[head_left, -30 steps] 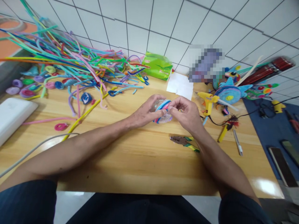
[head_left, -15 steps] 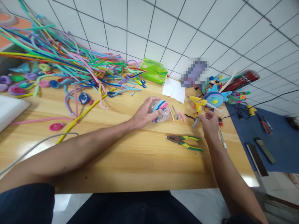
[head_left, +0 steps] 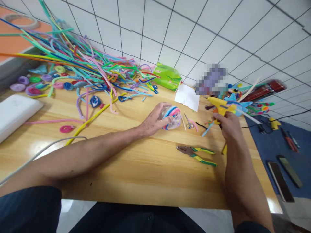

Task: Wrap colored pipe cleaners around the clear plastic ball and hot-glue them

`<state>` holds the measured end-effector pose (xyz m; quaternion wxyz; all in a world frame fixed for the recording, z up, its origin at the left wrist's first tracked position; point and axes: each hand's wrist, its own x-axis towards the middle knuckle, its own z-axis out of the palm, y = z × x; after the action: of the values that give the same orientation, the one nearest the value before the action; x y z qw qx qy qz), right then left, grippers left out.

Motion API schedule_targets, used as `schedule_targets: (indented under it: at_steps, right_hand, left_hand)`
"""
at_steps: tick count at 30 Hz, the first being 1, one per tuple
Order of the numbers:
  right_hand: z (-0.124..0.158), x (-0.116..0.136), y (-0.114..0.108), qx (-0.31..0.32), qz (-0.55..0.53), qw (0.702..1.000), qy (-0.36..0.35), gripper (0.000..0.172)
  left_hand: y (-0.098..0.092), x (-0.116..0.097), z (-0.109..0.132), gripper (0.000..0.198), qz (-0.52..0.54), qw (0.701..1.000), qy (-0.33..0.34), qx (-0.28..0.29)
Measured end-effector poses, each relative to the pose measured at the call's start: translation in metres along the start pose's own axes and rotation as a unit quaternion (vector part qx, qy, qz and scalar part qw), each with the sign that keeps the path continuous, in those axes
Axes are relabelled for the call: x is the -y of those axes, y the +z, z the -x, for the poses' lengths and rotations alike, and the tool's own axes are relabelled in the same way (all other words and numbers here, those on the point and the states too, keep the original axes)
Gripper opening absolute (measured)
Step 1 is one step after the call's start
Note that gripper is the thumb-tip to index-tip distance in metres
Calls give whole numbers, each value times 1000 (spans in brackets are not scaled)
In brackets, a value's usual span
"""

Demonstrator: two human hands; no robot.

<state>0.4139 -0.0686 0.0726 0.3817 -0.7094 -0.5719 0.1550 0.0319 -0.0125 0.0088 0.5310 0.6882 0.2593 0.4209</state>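
Observation:
My left hand (head_left: 155, 120) is wrapped round the left side of a clear ball (head_left: 178, 120) banded with blue, pink and white fuzzy strips. My right hand (head_left: 227, 123) grips the handle of a yellow glue gun (head_left: 220, 105), whose nozzle points left; a white glue stick (head_left: 251, 118) juts from its back end. Between the hands lie small scissors (head_left: 188, 123), a pink pipe cleaner piece (head_left: 194, 125) and a light blue piece (head_left: 207, 128). Closer to me rest pliers (head_left: 196, 154) with green and yellow handles.
A heap of coloured pipe cleaners (head_left: 97, 69) covers the back left. Along the wall are a green packet (head_left: 167, 76), white paper (head_left: 187, 97) and a dark red cylinder (head_left: 269, 90). A white box (head_left: 18, 113) stands at left. A blue mat (head_left: 262, 142) lies right.
My right hand has lifted the glue gun from among the crafts at the right and tilted it. My left hand still holds the ball. The whole view has shifted slightly.

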Motion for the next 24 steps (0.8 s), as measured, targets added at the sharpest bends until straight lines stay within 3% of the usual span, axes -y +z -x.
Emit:
schedule_targets:
  at_steps: [5, 9, 14, 21, 24]
  right_hand:
    - [32, 68, -3, 45, -100, 993, 41, 21]
    - [54, 103, 13, 93, -96, 991, 28, 37]
    - [56, 98, 20, 120, -21, 993, 3, 41]
    - [56, 97, 27, 121, 2, 992, -29, 25]
    - [58, 94, 31, 127, 6, 991, -27, 27]
  left_hand:
    - [0, 1, 1, 60, 4, 1000, 4, -3]
    - [0, 2, 2, 58, 11, 1000, 1, -4]
    - [-1, -1, 3, 59, 2, 1000, 1, 2]
    - [-5, -5, 1, 56, -16, 1000, 8, 16]
    - [-5, -4, 0, 55, -17, 1000, 10, 18]
